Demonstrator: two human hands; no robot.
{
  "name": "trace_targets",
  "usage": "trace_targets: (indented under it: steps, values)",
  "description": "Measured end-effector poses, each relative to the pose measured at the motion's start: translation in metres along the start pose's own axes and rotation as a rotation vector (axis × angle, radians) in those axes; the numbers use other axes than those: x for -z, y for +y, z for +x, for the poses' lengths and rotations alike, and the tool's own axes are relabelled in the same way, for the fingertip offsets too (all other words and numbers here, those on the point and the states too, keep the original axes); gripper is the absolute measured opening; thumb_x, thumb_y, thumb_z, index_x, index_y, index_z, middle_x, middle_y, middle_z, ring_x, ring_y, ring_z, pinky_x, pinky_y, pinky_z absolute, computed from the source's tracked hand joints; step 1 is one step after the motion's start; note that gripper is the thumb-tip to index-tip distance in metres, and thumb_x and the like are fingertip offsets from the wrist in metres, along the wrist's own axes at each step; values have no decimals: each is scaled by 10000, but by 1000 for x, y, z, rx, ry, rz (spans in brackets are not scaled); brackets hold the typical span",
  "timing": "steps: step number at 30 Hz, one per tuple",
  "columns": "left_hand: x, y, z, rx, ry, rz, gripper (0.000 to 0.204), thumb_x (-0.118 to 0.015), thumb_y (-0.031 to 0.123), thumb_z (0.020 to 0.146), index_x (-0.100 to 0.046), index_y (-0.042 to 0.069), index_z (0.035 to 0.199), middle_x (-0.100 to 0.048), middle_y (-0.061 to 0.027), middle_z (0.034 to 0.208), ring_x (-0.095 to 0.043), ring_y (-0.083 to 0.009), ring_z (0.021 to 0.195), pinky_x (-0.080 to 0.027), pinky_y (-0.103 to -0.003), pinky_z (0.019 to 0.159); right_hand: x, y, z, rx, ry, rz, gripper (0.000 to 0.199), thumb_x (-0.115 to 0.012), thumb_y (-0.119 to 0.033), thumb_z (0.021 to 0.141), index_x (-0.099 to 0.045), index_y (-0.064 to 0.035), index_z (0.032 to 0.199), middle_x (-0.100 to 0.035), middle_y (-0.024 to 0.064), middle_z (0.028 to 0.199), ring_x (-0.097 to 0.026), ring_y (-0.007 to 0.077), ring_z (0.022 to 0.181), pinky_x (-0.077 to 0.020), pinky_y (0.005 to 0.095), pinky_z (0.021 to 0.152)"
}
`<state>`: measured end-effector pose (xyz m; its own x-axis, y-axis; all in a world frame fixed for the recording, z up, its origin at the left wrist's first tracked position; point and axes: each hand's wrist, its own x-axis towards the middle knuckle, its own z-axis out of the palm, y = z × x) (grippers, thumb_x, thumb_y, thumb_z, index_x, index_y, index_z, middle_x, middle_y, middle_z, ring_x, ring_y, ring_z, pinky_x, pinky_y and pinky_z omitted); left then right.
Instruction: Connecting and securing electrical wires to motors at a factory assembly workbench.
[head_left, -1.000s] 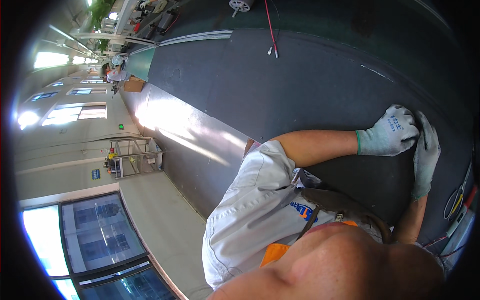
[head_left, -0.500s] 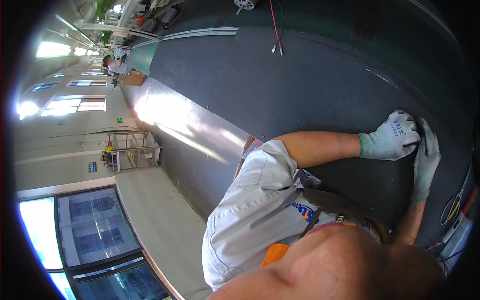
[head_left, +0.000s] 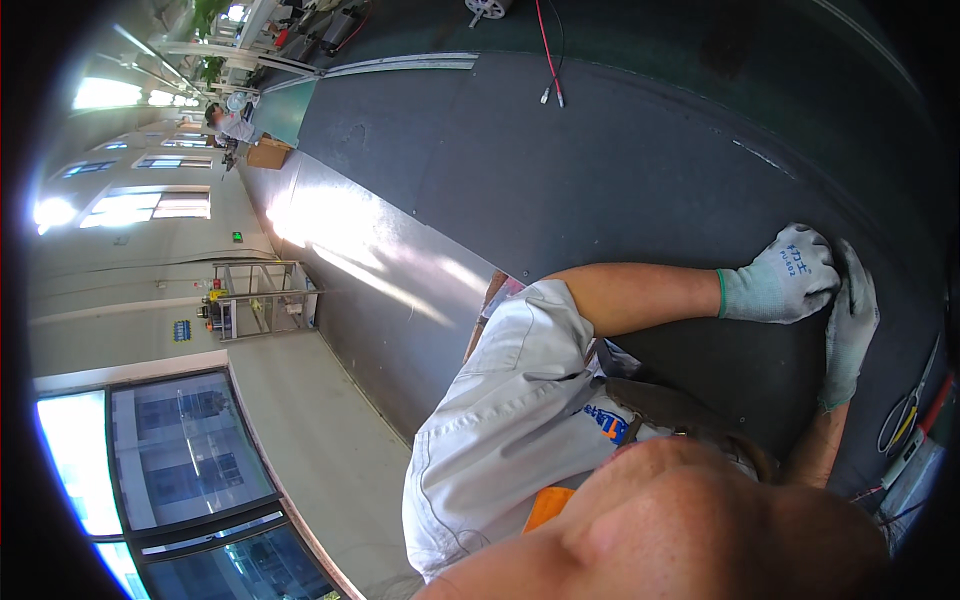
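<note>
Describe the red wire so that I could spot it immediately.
Find the big dark table, then look at the top middle of the picture. Right of a pale round part there, the red wire crosses a thin black wire near the tips. Its bright red colour sets it apart from that black neighbour.

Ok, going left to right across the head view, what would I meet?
Blue wall sign, metal rack, round silvery part, red and black leads, gloved left hand, gloved right hand, scissors.
</note>
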<state>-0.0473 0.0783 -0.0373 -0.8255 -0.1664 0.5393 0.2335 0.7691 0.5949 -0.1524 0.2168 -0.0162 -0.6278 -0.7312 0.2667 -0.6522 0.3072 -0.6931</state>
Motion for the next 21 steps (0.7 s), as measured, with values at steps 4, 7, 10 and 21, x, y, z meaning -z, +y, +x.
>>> trace_targets:
  steps: [4,7,10,21]
  values:
    - [1,3,0,1,15,8,128,-717,215,829,-716,126,920,-668,-85,989,-620,-304,1038,-410,-522,993,3,-4,0,-11,2,-11,451,-462,80,939,-632,-50,1337,-656,131,1300,-628,242,1212,-467,344,1063]
    - [1,3,0,10,-2,9,128,-709,219,841,-720,126,928,-667,-86,996,-618,-306,1049,-403,-521,1005,2,-3,0,-27,-2,16,457,-461,82,937,-632,-54,1338,-656,132,1299,-629,242,1209,-467,344,1061]
    - [1,2,0,11,-20,2,129,-708,221,846,-721,126,933,-666,-84,1000,-615,-305,1056,-398,-521,1011,2,-3,1,-22,-2,2,458,-463,82,936,-632,-57,1339,-655,134,1301,-629,241,1210,-467,343,1060]
    - [1,2,1,-11,8,5,123,-718,216,827,-713,129,914,-670,-76,992,-621,-302,1031,-420,-508,979,2,-2,0,-19,-10,-8,436,-458,65,953,-630,-49,1338,-653,136,1302,-617,247,1232,-457,346,1073]
